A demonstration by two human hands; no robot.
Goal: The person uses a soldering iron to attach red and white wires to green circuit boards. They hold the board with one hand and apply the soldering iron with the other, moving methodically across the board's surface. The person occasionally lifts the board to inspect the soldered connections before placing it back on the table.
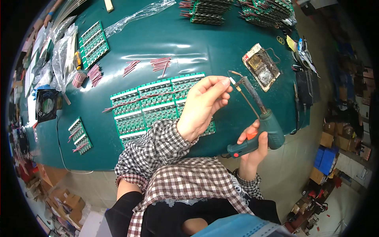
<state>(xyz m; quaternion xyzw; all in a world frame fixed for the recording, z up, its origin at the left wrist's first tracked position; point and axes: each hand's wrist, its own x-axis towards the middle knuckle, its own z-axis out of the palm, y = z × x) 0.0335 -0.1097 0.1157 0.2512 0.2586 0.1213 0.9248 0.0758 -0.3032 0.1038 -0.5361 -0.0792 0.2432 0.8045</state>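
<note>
Soldering gun [272, 128] sits in the right hand [254, 147] in the head view, the fingers wrapped firmly round its green handle beside the red-orange trigger [251, 135]. It is raised over the table's front edge, its barrel [253, 94] slanting up and to the left, away from the body. A thin feed tube [248, 102] runs along the barrel to a white nozzle [232, 80], just below the bent tip [235, 73].

The left hand [203, 104] comes in from the other side, thumb and forefinger drawn together right at the nozzle, the other fingers curled; whether they pinch the nozzle or only rest beside it, I cannot tell.

Beneath and left of this hand, a sheet of green boards [128, 120] lies flat on the green table [221, 51], with red and black wires [148, 96] strung across it. Two wire bundles [131, 68] [161, 63] lie beyond the sheet. A small board [80, 136] with wires on it lies to the left, near a black fan [47, 104]. A stained solder tray [250, 54] lies beyond the gun, and board stacks [205, 12] [266, 12] stand at the far side.
</note>
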